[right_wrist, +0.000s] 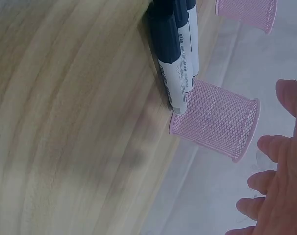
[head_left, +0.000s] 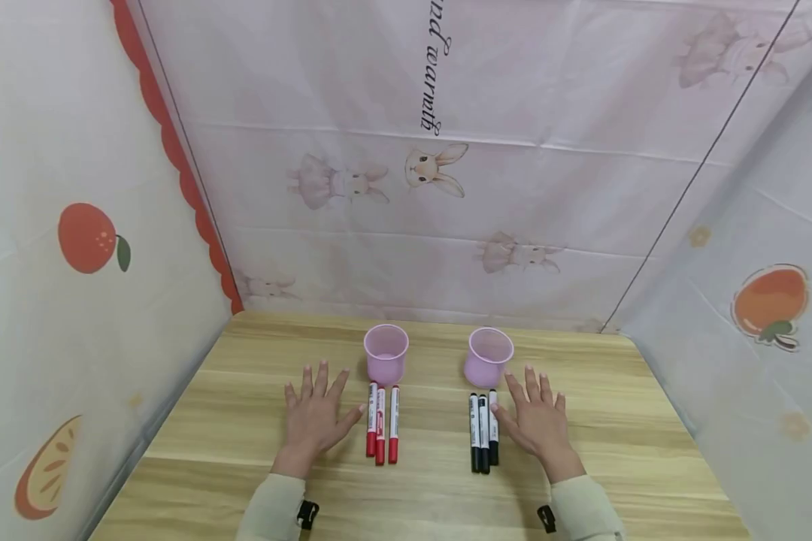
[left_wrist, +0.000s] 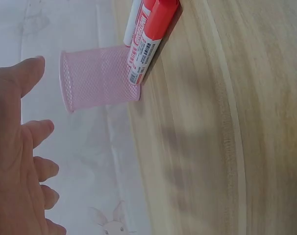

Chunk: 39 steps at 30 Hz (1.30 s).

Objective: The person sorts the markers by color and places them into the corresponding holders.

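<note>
My left hand (head_left: 313,419) is spread palm down over the table, left of several markers, its thumb pointing toward them. Those are three red-capped markers (head_left: 380,428) lying side by side. Behind them stands a pink mesh pen cup (head_left: 386,361), also in the left wrist view (left_wrist: 97,78). On the other side my right hand (head_left: 537,422) is spread likewise, its thumb overlapping the nearest of three black-capped markers (head_left: 483,439) in the head view. A second pink mesh pen cup (head_left: 489,359) stands behind these, upright. Neither hand holds anything.
The wooden table (head_left: 433,496) carries both groups. A pale curtain printed with rabbits (head_left: 379,255) rises at its back edge. Fruit-printed sheets hang at the left (head_left: 162,315) and right (head_left: 690,300). Each sleeve bears a black clip (head_left: 307,515) near the wrist.
</note>
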{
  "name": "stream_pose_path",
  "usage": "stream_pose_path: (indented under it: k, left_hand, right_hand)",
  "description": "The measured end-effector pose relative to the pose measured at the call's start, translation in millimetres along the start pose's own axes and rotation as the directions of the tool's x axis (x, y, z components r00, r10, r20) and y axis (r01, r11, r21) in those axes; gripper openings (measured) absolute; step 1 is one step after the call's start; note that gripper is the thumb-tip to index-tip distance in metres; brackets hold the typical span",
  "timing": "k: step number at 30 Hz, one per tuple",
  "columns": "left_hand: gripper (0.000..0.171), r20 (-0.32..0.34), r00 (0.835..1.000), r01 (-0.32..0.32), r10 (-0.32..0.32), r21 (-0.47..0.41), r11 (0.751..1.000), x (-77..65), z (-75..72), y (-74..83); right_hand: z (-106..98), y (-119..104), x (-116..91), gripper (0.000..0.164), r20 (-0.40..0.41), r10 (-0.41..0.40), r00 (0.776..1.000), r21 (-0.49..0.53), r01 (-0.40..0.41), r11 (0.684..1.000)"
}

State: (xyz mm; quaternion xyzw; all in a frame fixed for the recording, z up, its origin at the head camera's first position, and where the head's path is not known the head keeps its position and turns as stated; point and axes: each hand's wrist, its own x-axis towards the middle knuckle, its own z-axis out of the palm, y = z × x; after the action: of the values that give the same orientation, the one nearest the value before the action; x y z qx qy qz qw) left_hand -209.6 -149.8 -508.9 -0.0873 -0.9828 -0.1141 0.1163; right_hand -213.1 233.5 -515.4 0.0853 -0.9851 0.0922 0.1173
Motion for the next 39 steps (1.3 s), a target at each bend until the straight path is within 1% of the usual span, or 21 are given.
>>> stream_pose_path:
  k: [6,12,15,18,21,23,26,35,39]
  left_hand:
    - [0.073,0.029,0.999,0.025,-0.024,-0.006,1.0,0.9,1.2,0.3]
    - [0.074,0.021,0.999,0.034,-0.034,-0.033,0.999,2.2,0.8,1.3]
    - [0.074,0.012,1.0,0.023,-0.023,-0.047,0.999,2.5,0.5,2.6]
    - [0.068,-0.037,0.999,-0.006,0.005,-0.043,0.999,3.7,0.2,3.6]
    - [0.052,-0.092,0.995,-0.036,0.033,-0.03,0.999,4.9,0.3,3.6]
    - [0.042,-0.106,0.993,-0.048,0.045,-0.021,0.999,5.4,0.2,3.3]
    - [0.037,-0.106,0.993,-0.054,0.051,-0.019,0.998,5.3,0.1,3.4]
    - [0.037,-0.107,0.993,-0.056,0.053,-0.023,0.998,6.2,2.0,4.3]
    - [0.037,-0.099,0.994,-0.049,0.046,-0.031,0.998,5.4,2.5,5.0]
  right_hand:
    - [-0.6,-0.4,-0.3,0.068,0.02,0.017,1.0,-0.003,-0.017,1.0]
    - [-0.9,-0.7,-0.5,0.068,0.033,0.024,0.999,0.016,-0.025,1.0]
    - [-1.8,-2.0,-0.7,0.07,0.032,0.016,0.999,0.022,-0.017,1.0]
    - [-3.4,-3.7,-0.4,0.067,0.02,-0.003,1.0,0.012,0.003,1.0]
    - [-5.3,-5.3,0.2,0.056,0.005,-0.018,1.0,-0.001,0.018,1.0]
    - [-5.7,-6.0,0.4,0.048,0.007,-0.017,1.0,-0.002,0.017,1.0]
    - [-5.0,-6.0,0.2,0.044,0.026,-0.011,1.0,0.0,0.011,1.0]
    - [-1.4,-5.8,1.2,0.043,0.036,-0.017,0.999,0.011,0.016,1.0]
    - [-2.5,-7.2,0.0,0.044,0.051,-0.005,0.999,0.027,0.003,1.0]
